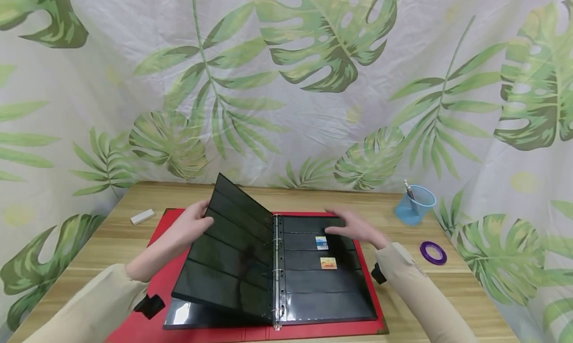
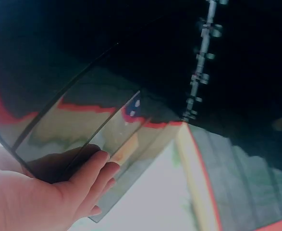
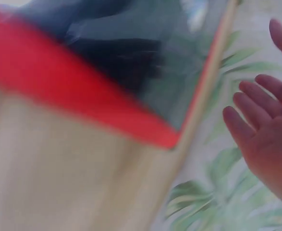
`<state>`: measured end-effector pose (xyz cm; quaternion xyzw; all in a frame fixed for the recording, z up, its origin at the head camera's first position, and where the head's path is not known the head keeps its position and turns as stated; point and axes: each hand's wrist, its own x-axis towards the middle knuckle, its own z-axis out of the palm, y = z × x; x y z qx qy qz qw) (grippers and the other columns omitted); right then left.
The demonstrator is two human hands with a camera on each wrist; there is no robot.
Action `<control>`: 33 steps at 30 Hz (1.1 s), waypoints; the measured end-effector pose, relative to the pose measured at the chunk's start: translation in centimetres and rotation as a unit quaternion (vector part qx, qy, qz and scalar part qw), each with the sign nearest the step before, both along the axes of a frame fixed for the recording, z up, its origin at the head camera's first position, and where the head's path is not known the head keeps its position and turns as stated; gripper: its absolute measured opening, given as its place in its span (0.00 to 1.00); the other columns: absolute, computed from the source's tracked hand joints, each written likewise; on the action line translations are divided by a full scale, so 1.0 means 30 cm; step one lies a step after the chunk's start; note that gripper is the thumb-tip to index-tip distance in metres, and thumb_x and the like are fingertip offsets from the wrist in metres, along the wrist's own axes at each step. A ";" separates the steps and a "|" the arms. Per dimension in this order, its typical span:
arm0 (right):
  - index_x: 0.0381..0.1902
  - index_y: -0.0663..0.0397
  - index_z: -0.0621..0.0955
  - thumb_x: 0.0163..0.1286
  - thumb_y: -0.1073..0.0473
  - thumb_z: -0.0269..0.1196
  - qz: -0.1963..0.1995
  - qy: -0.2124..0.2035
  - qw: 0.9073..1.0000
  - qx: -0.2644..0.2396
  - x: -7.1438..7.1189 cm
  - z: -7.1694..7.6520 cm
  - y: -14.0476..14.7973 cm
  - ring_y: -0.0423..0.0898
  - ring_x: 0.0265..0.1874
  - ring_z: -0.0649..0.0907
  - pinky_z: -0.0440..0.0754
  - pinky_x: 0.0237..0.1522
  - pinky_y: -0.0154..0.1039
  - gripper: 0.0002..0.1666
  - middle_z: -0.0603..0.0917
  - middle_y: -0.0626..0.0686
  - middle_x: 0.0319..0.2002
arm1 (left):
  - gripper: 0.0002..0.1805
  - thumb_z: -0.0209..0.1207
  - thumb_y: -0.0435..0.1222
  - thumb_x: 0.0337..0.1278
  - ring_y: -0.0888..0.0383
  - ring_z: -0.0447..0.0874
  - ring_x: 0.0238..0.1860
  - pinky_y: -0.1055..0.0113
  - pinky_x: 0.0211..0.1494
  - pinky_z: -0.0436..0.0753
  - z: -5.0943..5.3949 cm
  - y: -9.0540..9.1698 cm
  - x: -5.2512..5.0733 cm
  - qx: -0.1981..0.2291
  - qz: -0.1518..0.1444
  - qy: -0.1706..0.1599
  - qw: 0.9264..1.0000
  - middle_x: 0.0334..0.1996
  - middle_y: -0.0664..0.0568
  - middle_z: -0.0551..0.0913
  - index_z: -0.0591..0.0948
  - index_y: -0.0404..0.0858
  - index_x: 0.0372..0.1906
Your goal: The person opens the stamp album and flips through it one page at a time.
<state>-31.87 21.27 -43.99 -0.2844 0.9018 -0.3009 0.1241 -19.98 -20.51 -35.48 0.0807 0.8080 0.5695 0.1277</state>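
A red ring binder point(image 1: 241, 334) lies spread on the table, its metal rings point(image 1: 276, 273) down the middle. My left hand point(image 1: 196, 222) grips the outer edge of a raised, tilted black stamp album page point(image 1: 228, 253); in the left wrist view, the fingers point(image 2: 90, 180) lie against its glossy surface. On the flat right-hand page point(image 1: 331, 305) a blue-and-white stamp point(image 1: 321, 242) and an orange-yellow stamp point(image 1: 328, 263) sit in pocket strips. Above that page's upper right part, my right hand point(image 1: 355, 226) is held with fingers spread, gripping nothing.
A white eraser-like block point(image 1: 142, 216) lies at the table's back left. At the right stand a light blue mesh pen cup point(image 1: 414, 211) with pens and, nearer, a purple ring of tape point(image 1: 433, 253). A leaf-patterned curtain point(image 1: 286, 109) hangs behind the table.
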 end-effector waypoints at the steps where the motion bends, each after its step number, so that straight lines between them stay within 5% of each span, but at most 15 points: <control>1: 0.75 0.57 0.63 0.69 0.46 0.65 -0.001 0.002 1.000 0.011 -0.001 -0.018 0.017 0.60 0.74 0.66 0.66 0.72 0.60 0.44 0.66 0.60 0.74 | 0.33 0.38 0.26 0.68 0.51 0.84 0.53 0.67 0.46 0.84 -0.013 -0.012 0.002 0.003 0.005 -0.005 1.000 0.64 0.24 0.70 0.45 0.18 0.74; 4: 0.76 0.59 0.62 0.65 0.45 0.68 -0.012 0.008 0.999 0.032 -0.006 -0.065 0.060 0.61 0.74 0.65 0.64 0.72 0.62 0.49 0.65 0.61 0.75 | 0.33 0.40 0.26 0.66 0.59 0.86 0.45 0.65 0.44 0.86 -0.055 -0.044 0.008 -0.004 0.026 -0.013 1.000 0.61 0.23 0.73 0.47 0.17 0.73; 13: 0.77 0.63 0.58 0.57 0.42 0.74 -0.019 0.012 0.998 0.060 -0.015 -0.137 0.131 0.66 0.76 0.58 0.60 0.73 0.64 0.60 0.58 0.66 0.77 | 0.38 0.48 0.26 0.65 0.38 0.80 0.56 0.57 0.49 0.85 -0.204 -0.103 0.020 -0.077 0.073 -0.009 0.994 0.66 0.22 0.66 0.45 0.17 0.73; 17: 0.76 0.65 0.58 0.55 0.41 0.74 -0.009 0.024 0.997 0.077 -0.013 -0.149 0.142 0.66 0.76 0.58 0.61 0.73 0.63 0.62 0.57 0.67 0.77 | 0.41 0.57 0.27 0.60 0.32 0.76 0.59 0.47 0.53 0.82 -0.267 -0.119 0.023 -0.150 0.084 0.036 0.984 0.66 0.21 0.66 0.49 0.18 0.72; 23: 0.75 0.66 0.59 0.54 0.40 0.75 -0.005 0.031 0.996 0.084 -0.008 -0.156 0.148 0.67 0.75 0.59 0.61 0.72 0.64 0.63 0.57 0.68 0.77 | 0.49 0.69 0.28 0.47 0.25 0.75 0.57 0.40 0.53 0.81 -0.355 -0.129 0.017 -0.252 0.086 0.149 0.952 0.64 0.19 0.67 0.52 0.15 0.70; 28: 0.76 0.66 0.58 0.54 0.39 0.74 -0.001 0.039 0.995 0.096 -0.016 -0.162 0.149 0.66 0.76 0.59 0.62 0.72 0.63 0.63 0.57 0.67 0.77 | 0.55 0.73 0.27 0.40 0.23 0.68 0.62 0.35 0.60 0.75 -0.411 -0.128 0.015 -0.253 0.078 0.202 0.943 0.65 0.17 0.63 0.51 0.12 0.69; 33: 0.76 0.66 0.57 0.54 0.39 0.74 0.007 0.036 0.994 0.102 -0.026 -0.160 0.149 0.66 0.76 0.58 0.61 0.72 0.64 0.64 0.55 0.67 0.77 | 0.57 0.75 0.33 0.40 0.22 0.63 0.64 0.34 0.60 0.75 -0.439 -0.115 0.031 -0.267 0.063 0.194 0.942 0.65 0.16 0.60 0.52 0.12 0.69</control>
